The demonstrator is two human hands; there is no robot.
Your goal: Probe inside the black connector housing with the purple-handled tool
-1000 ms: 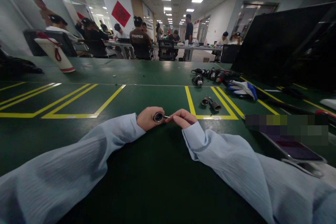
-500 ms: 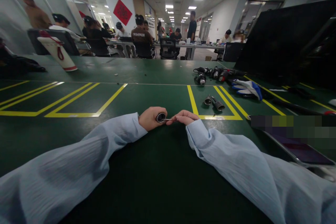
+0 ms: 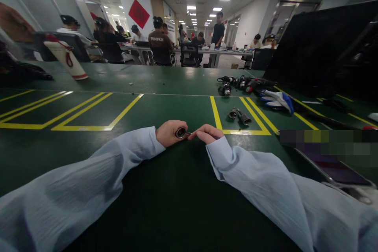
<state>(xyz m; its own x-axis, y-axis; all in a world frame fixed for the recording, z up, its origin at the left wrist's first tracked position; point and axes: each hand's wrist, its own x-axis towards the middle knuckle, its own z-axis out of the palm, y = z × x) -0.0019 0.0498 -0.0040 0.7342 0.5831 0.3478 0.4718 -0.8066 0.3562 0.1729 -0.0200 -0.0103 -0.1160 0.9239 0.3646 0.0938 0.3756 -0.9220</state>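
Note:
My left hand (image 3: 169, 132) is closed round a dark metal cup-shaped part (image 3: 181, 132), whose round open end faces me. Just to its right, my right hand (image 3: 206, 132) pinches a thin metal rod (image 3: 189, 133). The rod's tip reaches the right rim of the cup-shaped part; its other end is hidden by my fingers. Both hands are low over the green table. Beyond my right hand lie two similar metal parts, one cup-shaped piece (image 3: 232, 113) and one with a shank (image 3: 244, 117).
Dark metal tools (image 3: 226, 89) lie in a cluster farther back, beside a white-and-blue glove (image 3: 277, 100). A phone (image 3: 336, 167) rests at the right. A white tumbler (image 3: 67, 58) stands at the far left, and a large black screen (image 3: 319, 43) rises at the right. People sit at tables beyond.
My right hand has shifted slightly and its fingers are more bent. Less of the rod shows, and it no longer crosses the cup's opening as visibly. My left hand stays in place.

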